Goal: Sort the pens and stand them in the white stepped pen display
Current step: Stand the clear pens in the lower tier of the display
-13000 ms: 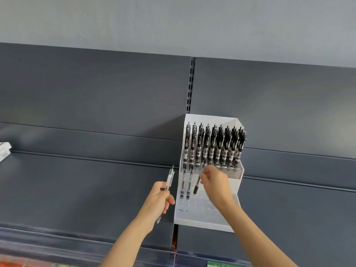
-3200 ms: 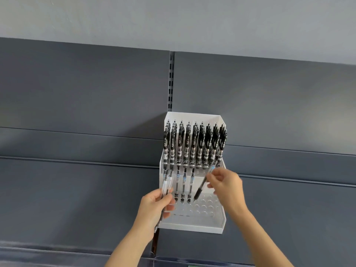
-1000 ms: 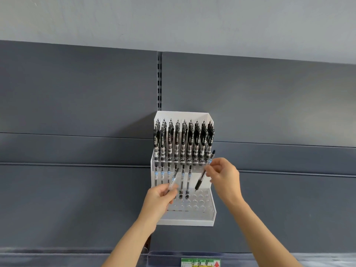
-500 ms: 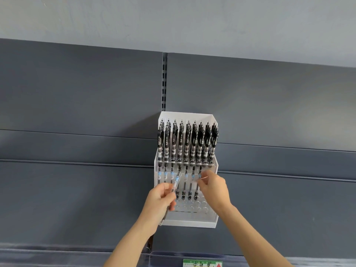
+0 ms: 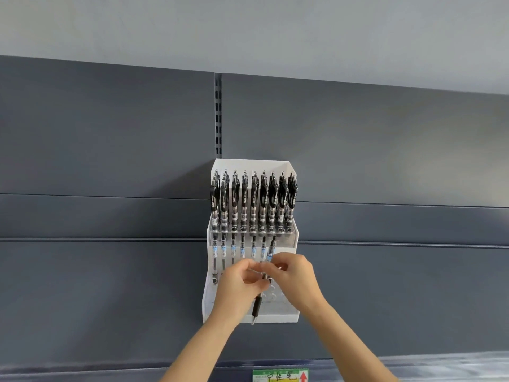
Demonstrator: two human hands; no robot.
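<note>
A person's two hands are meeting in front of the white stepped pen display, which is standing on a dark grey shelf against the back panel, just below a slotted upright. Both hands are gripping the same loose pen. The left hand is curling its fingers round the middle of the barrel, and the right hand is pinching the barrel higher up, beside the pen's blue label, with thumb and forefinger closed on it. The pen is tilting, its upper end leaning right in front of the middle step and its black grip and tip hanging down past the display's front lip. A full row of black-clipped pens is standing upright on the rear step. A shorter row of clear pens with blue labels is standing on the middle step, left of the held pen. Round holes are showing in the front step between the wrists. A green price label is peeking up at the bottom edge.
</note>
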